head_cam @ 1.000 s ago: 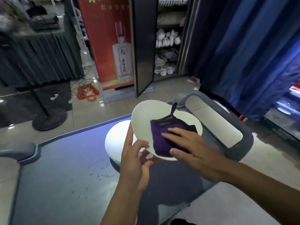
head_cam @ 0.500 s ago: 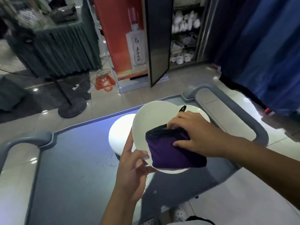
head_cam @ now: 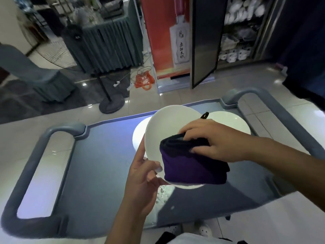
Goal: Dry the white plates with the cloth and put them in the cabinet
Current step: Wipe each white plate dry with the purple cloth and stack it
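Right hand (head_cam: 213, 143) grips cloth (head_cam: 191, 168) on plate (head_cam: 168, 124).

Two bare hands: left hand (head_cam: 142, 175), right hand (head_cam: 209, 140). Three white round ceramic plates: one held plate (head_cam: 168, 124), one far-right plate (head_cam: 228, 120) and one partly hidden plate (head_cam: 139, 134) on the cart. One folded purple cloth (head_cam: 191, 168). One grey plastic cart (head_cam: 98, 173) with two loop handles. One open cabinet (head_cam: 242, 32); its white dishes are too many and small to count.
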Demonstrator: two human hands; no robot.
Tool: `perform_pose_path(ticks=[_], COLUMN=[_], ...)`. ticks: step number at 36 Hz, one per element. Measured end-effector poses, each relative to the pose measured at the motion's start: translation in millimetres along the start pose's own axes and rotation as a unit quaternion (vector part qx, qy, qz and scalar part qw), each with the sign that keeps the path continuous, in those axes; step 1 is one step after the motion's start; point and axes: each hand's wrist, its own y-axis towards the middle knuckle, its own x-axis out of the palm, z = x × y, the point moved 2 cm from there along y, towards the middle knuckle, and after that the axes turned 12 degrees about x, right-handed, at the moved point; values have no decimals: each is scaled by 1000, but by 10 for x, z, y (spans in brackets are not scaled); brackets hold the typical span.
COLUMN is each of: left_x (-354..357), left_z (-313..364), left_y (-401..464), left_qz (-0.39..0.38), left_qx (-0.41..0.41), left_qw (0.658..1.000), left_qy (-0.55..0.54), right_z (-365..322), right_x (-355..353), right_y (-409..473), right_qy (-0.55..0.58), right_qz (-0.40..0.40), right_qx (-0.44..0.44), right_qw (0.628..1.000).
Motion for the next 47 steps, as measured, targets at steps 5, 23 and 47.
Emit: perform_pose_path(ticks=[5, 23, 47], left_x=[41, 303, 423], left_z=[-60, -125, -37], left_y=[-79, -175, -270], left_qz=[22, 20, 81], left_qx=[20, 75, 76], left_qw=[1000, 994, 993], left_qy=[-7, -71, 36], right_z=[2, 85, -104], right_x=[20, -465, 667], right_y=[-73, -139, -424], right_qy=[-49, 52, 33], right_qz=[59, -72, 45], right_qx=[-51, 45, 42], right_qw=[996, 995, 998])
